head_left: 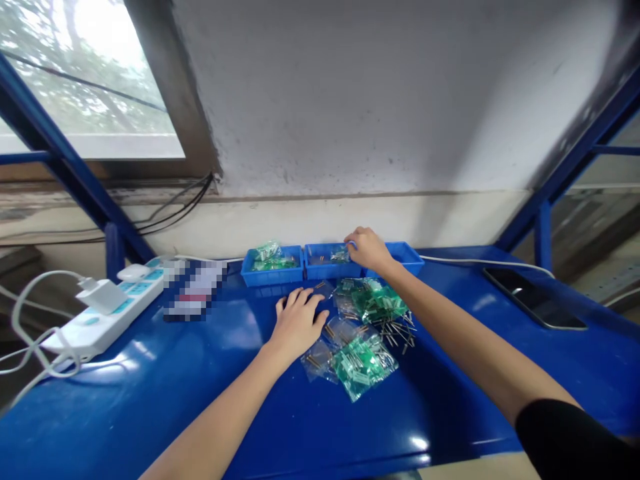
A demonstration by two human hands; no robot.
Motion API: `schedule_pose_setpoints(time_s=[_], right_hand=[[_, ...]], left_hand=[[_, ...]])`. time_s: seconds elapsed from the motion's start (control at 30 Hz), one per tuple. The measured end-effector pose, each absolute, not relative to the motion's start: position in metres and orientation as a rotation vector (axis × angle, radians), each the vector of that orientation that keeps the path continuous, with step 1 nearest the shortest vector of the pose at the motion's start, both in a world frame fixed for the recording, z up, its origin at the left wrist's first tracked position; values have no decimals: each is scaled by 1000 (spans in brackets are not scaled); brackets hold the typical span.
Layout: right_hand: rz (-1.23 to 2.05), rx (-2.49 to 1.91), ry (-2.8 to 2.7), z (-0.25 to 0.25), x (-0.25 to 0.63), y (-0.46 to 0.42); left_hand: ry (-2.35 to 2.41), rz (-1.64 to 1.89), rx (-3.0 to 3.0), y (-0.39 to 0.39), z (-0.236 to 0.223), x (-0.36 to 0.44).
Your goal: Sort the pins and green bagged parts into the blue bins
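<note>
Head view: the right hand (367, 248) reaches forward over the middle blue tray (327, 269), its fingers curled down onto a small clear bag (340, 254) at the tray's right end; whether the fingertips actually pinch the bag I cannot tell. The left hand (299, 321) lies nearer the person, palm down and fingers spread flat on the blue desk (150, 373), touching the edge of a loose pile of packets (365, 333) just to its right.

The trays sit in a row beyond both hands, long axis running left to right. The left tray (273, 270), ahead of the left hand, holds green packets. The middle tray holds a few clear bags. The right tray (406, 257), just past the right wrist, is mostly hidden, so its contents cannot be told.

Loose metal pins (395, 330) lie beneath the right forearm. The right hand is the nearer one to the trays.
</note>
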State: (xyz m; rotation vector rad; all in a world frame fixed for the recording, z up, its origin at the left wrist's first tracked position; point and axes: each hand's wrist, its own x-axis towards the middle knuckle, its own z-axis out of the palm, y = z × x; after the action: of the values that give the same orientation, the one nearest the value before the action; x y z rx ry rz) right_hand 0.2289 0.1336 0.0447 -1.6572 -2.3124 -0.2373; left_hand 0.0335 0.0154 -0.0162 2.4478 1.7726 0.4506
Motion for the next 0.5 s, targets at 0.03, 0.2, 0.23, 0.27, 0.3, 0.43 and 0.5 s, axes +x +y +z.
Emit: schedule_pose_setpoints(time_s=[0.03, 0.2, 0.23, 0.27, 0.3, 0.43, 0.5], right_hand=[[-215, -1705, -2321, 42, 228, 144], [-36, -1892, -2422, 33, 222, 176], [1, -1917, -2432, 31, 220, 178], [36, -1934, -2441, 30, 219, 179], [65, -1943, -2449, 29, 218, 180], [79, -1926, -2452, 28, 217, 178], [45, -1886, -2439, 30, 216, 176]], left_hand=[[1761, 456, 2443, 16, -16, 33], [1704, 493, 2397, 16, -15, 31], [1696, 497, 2391, 16, -15, 31], [1690, 501, 2386, 15, -15, 31], [1684, 506, 2384, 15, -16, 30], [1669, 560, 2385, 16, -17, 30], [1689, 617, 2389, 16, -17, 30]])
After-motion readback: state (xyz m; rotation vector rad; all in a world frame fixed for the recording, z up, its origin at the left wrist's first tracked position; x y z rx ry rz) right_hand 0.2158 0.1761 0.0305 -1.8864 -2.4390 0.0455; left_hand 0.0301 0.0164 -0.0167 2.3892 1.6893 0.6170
